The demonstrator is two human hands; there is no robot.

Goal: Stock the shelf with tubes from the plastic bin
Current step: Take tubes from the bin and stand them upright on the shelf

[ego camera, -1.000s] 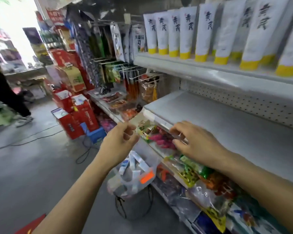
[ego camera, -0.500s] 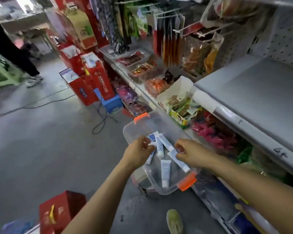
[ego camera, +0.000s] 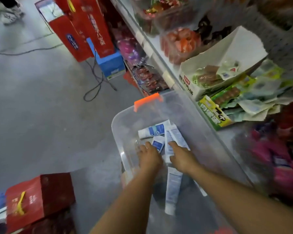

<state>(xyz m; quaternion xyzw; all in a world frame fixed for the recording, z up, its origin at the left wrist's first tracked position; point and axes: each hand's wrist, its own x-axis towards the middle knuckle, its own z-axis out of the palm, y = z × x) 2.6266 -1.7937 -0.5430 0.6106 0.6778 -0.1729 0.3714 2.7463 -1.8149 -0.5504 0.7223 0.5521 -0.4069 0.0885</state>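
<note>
Reaching into the clear plastic bin [ego camera: 118,132], both hands meet the white-and-blue tubes [ego camera: 152,130] lying flat on its bottom. The left hand [ego camera: 149,157] stretches its fingers out, tips touching a short tube [ego camera: 157,144]. The right hand [ego camera: 183,157] lies over a long tube [ego camera: 173,186]; I cannot tell whether it grips the tube. The bin stands just beside the snack shelf [ego camera: 167,78].

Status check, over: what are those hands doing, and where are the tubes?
Left hand and right hand both down in the clear bin, grip too blurred to call. Tubes lying on its floor, none clearly lifted. Nothing in the way.
</note>
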